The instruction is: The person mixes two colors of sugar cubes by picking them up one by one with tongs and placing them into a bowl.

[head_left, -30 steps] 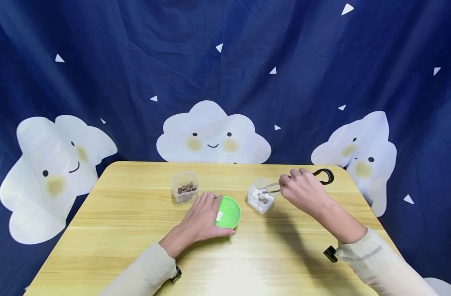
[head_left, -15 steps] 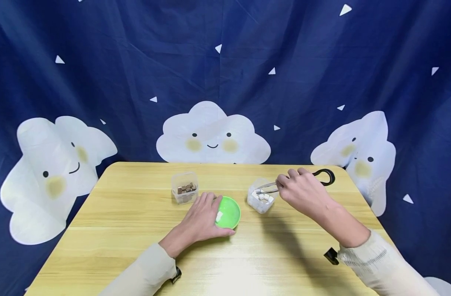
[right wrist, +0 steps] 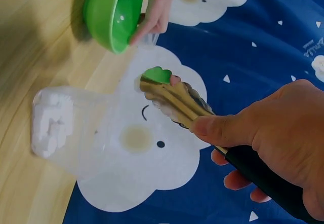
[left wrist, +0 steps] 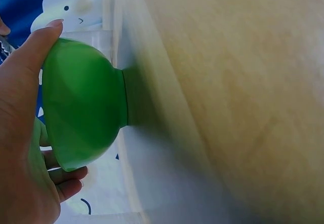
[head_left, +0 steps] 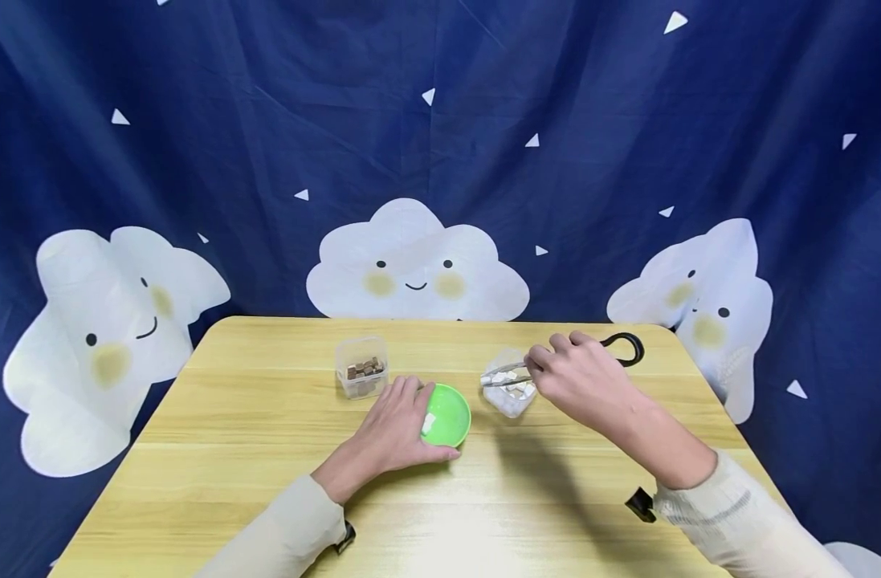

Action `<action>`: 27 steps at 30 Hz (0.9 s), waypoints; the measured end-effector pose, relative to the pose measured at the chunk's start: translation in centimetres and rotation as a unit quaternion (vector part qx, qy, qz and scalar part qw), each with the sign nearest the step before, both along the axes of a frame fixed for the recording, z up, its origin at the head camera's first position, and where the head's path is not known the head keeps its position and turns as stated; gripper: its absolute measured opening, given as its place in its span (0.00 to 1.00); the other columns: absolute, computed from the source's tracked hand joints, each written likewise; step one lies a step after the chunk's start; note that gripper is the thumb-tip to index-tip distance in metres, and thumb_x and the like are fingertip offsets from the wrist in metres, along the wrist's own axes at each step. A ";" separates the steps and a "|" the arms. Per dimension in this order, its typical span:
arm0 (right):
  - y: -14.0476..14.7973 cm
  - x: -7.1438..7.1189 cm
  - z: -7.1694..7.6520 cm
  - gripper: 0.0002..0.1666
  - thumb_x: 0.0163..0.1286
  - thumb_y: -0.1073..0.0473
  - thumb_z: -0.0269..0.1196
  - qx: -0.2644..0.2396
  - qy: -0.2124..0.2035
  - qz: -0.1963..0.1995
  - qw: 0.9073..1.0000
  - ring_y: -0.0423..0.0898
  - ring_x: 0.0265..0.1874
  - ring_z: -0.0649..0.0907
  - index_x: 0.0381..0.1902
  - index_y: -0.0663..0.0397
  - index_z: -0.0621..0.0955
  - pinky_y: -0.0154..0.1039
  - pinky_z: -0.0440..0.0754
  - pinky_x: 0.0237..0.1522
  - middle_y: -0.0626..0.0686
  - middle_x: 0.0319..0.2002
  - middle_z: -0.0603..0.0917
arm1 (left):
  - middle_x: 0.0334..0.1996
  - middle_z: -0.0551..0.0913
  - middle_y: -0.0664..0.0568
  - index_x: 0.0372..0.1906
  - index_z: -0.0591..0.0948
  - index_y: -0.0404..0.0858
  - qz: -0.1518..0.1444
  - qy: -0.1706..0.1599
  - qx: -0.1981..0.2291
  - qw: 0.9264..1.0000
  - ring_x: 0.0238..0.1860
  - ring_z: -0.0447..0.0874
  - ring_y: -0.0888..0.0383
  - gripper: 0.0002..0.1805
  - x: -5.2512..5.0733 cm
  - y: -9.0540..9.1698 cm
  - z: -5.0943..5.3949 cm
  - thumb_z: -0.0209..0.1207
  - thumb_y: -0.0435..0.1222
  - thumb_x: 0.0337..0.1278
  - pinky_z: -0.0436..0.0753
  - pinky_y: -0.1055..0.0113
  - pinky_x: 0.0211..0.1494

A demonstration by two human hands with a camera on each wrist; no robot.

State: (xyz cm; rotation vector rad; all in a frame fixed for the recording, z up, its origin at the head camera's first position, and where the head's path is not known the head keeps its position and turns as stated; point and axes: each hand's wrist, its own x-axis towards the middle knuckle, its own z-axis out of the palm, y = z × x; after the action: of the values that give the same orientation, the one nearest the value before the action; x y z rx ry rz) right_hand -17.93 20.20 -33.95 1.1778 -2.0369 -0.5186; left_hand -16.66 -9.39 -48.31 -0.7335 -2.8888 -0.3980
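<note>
My left hand (head_left: 397,425) grips the rim of a green bowl (head_left: 450,413), thumb on the near side and fingers on the far side. Something white (head_left: 429,423) lies inside the bowl. In the left wrist view the bowl's outer side (left wrist: 83,102) and foot show. My right hand (head_left: 581,381) holds metal tongs (right wrist: 177,97) by their black handle. Their tips are over the left side of a clear plastic box (head_left: 508,408) containing white cubes (head_left: 515,390). I cannot tell whether anything is between the tips.
A second clear box (head_left: 360,388) with brown cubes (head_left: 364,368) stands left of the bowl, beyond my left hand. All of it rests on a wooden table (head_left: 267,449). Behind the table hangs a blue curtain (head_left: 382,112) with clouds.
The tongs have risen from among the white cubes and moved left with my right hand, toward the bowl. My left hand and the bowl have stayed in place.
</note>
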 end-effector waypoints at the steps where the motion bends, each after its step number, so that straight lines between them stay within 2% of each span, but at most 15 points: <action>1: -0.1 0.1 0.0 0.25 0.71 0.72 0.43 0.000 -0.002 0.003 1.000 0.46 0.19 0.69 0.29 0.55 0.86 0.36 0.61 0.24 0.48 0.26 0.81 | 0.48 0.73 0.49 0.71 0.73 0.34 0.000 0.000 0.000 1.000 0.50 0.68 0.54 0.64 0.0 0.0 0.0 0.64 0.78 0.37 0.71 0.61 0.53; 13: -1.6 0.8 -0.8 0.23 0.72 0.70 0.46 -0.003 -0.008 0.015 1.000 0.46 0.19 0.68 0.28 0.53 0.85 0.35 0.60 0.24 0.47 0.25 0.78 | 0.48 0.74 0.49 0.71 0.74 0.33 -0.001 0.007 0.002 1.000 0.49 0.68 0.54 0.64 0.0 0.0 -0.1 0.64 0.79 0.37 0.71 0.62 0.52; 17: -1.9 0.9 -1.3 0.15 0.70 0.68 0.54 0.002 -0.013 0.017 1.000 0.45 0.19 0.67 0.29 0.52 0.86 0.35 0.61 0.24 0.47 0.25 0.77 | 0.47 0.73 0.50 0.71 0.74 0.34 -0.001 0.009 0.001 1.000 0.49 0.67 0.54 0.64 0.0 0.0 -0.2 0.64 0.79 0.37 0.70 0.63 0.51; 22: -2.3 1.0 -1.9 0.03 0.62 0.63 0.68 0.005 -0.017 0.014 1.000 0.44 0.20 0.68 0.30 0.50 0.87 0.34 0.63 0.24 0.46 0.25 0.78 | 0.47 0.73 0.51 0.71 0.74 0.35 -0.001 0.010 0.001 1.000 0.48 0.66 0.55 0.64 0.0 -0.1 -0.2 0.63 0.79 0.37 0.69 0.64 0.50; 27: -2.6 1.0 -2.7 0.03 0.61 0.59 0.70 0.003 -0.020 0.013 1.000 0.44 0.20 0.69 0.28 0.48 0.86 0.34 0.63 0.23 0.44 0.25 0.78 | 0.47 0.72 0.51 0.71 0.73 0.36 0.000 0.010 0.002 1.000 0.48 0.66 0.55 0.64 0.0 0.0 -0.3 0.63 0.79 0.37 0.68 0.64 0.50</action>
State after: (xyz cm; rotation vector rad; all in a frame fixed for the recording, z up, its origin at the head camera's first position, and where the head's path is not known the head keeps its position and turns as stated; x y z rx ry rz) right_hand -16.91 17.61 -36.60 1.2242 -2.0522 -0.4926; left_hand -16.69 -9.44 -48.56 -0.7330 -2.8686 -0.3938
